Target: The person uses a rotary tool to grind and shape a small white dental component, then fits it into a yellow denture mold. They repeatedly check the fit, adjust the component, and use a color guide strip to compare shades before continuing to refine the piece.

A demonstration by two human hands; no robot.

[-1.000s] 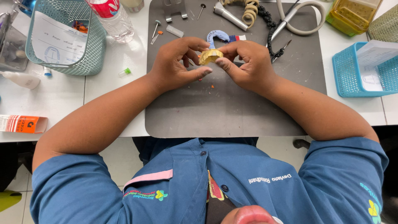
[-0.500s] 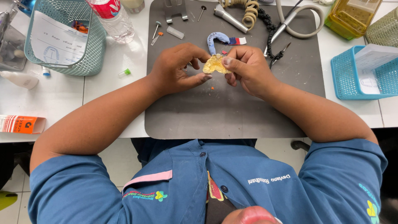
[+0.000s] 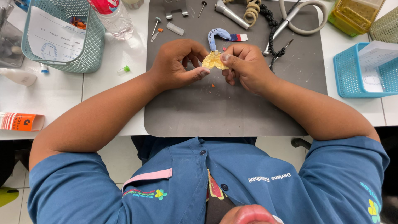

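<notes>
Pinched between both hands, a small pale-yellow, lumpy wax-like dental piece (image 3: 214, 60) is held just above the upper middle of the dark grey rectangular work mat (image 3: 215, 116), which serves as the landmark for all positions below. The left hand (image 3: 177, 64) is closed on the piece from its left side, with the thumb laid under the lower edge and the curled fingers above. The right hand (image 3: 245, 66) is closed on the piece from its right side, the thumb pressed onto its upper right corner. Both grips are narrow and are occupied by this one piece; neither hand is nearer than the other, as both are touching it. The long axis of the piece is seen to run roughly left to right across the mat, from one grip to the other. Just beyond the piece, toward the far edge of the mat, a blue curved arch-shaped tray with a flat handle (image 3: 219, 35) is lying, apart from the hands. A coiled black cord (image 3: 270, 18) is lying near the mat's far right corner.
</notes>
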